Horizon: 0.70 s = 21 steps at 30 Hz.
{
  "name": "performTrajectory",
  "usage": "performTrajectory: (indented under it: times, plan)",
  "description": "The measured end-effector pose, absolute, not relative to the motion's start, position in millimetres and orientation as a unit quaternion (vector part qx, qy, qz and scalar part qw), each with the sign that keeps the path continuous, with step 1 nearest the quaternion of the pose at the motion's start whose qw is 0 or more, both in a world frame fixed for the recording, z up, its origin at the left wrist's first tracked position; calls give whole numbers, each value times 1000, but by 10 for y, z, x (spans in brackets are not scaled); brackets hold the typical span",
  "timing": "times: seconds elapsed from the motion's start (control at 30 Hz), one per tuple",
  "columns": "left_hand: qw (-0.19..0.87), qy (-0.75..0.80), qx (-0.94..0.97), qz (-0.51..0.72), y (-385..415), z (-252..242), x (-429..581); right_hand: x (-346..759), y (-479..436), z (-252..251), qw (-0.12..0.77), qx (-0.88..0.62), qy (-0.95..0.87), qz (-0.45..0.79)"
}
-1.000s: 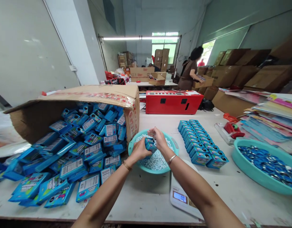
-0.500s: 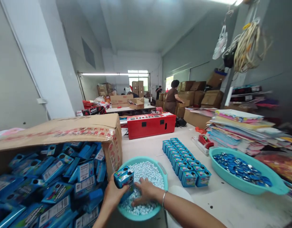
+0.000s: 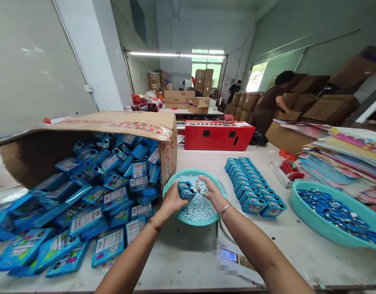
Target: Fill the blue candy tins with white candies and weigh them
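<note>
My left hand (image 3: pixel 172 201) grips a small blue box (image 3: pixel 185 190) with a dark round opening on top, above a turquoise basin (image 3: pixel 192 223). The basin holds a heap of pale blue pellets (image 3: pixel 198 211). My right hand (image 3: pixel 213 192) is cupped around a scoop of the same pellets, close to the box's right side. To the right stand two rows of similar blue boxes (image 3: pixel 252 203), upright and packed tightly together. Left of the basin, many more blue boxes (image 3: pixel 114 198) spill from a cardboard carton (image 3: pixel 171 151) lying on its side.
A digital scale (image 3: pixel 233 257) sits under my right forearm. At right, a turquoise tub (image 3: pixel 310 232) holds blue and silver round pieces. Behind are a red machine (image 3: pixel 220 136), a tape dispenser (image 3: pixel 290 170) and stacked printed sheets (image 3: pixel 325 159). A person (image 3: pixel 269 108) works by cartons further back.
My right hand has risen out of the pellets with a handful and turned toward the box. The left hand still holds the box over the basin. The camera has tilted down and turned left.
</note>
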<state>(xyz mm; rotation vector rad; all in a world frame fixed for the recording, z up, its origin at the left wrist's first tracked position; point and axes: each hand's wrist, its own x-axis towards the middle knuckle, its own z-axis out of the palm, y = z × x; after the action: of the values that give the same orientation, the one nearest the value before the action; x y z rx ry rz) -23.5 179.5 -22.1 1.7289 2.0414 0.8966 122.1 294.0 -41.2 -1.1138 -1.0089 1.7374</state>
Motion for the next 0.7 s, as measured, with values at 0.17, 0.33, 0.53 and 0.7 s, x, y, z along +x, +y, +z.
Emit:
performTrajectory:
  times: [0.17, 0.33, 0.53, 0.7]
  plan:
    - [153, 715, 624, 275, 1828, -139, -26, 1079, 2845, -231, 532, -362, -350, 681]
    - [154, 721, 618, 274, 1894, -100, 46, 1013, 2775, -146, 610, -352, -348, 618]
    - [153, 728, 613, 265, 1908, -114, 0, 1004, 2832, -131, 602, -350, -402, 595]
    - [146, 735, 613, 252, 1933, -86, -46, 929, 2821, -153, 590, -339, -416, 603]
